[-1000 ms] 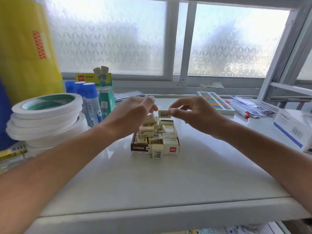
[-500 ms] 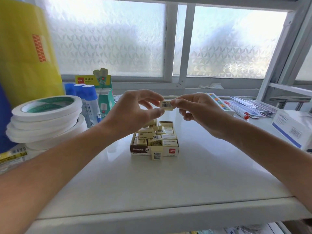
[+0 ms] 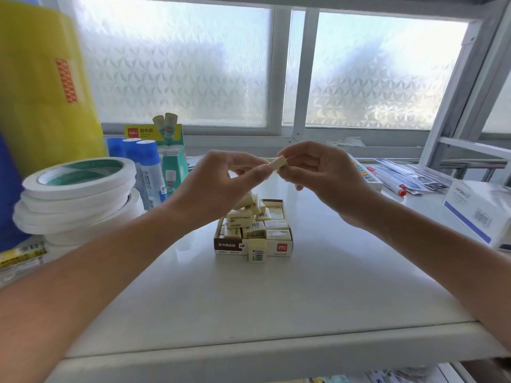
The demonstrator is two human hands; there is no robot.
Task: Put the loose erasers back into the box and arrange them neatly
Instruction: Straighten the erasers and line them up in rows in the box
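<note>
A small open cardboard box (image 3: pixel 284 247) sits mid-shelf, holding several cream erasers. Its right side has erasers in flat rows; its left side has a loose heap of erasers (image 3: pixel 243 217) piled above the rim. One eraser (image 3: pixel 257 251) stands against the box's front wall on the shelf. Above the box, my left hand (image 3: pixel 221 183) and my right hand (image 3: pixel 318 172) pinch a single cream eraser (image 3: pixel 279 163) between their fingertips, one at each end, tilted with its narrow edge toward me.
Stacked white tape rolls (image 3: pixel 74 194) stand at left, beside blue glue sticks (image 3: pixel 148 167) and a green glue box (image 3: pixel 174 161). A yellow roll (image 3: pixel 41 87) fills the upper left. A white carton (image 3: pixel 481 211), markers and pamphlets (image 3: pixel 409 175) lie at right. The shelf's front edge (image 3: pixel 249 352) is near.
Both hands have lifted the single eraser higher above the box and turned it, so its narrow edge shows instead of the barcode face.
</note>
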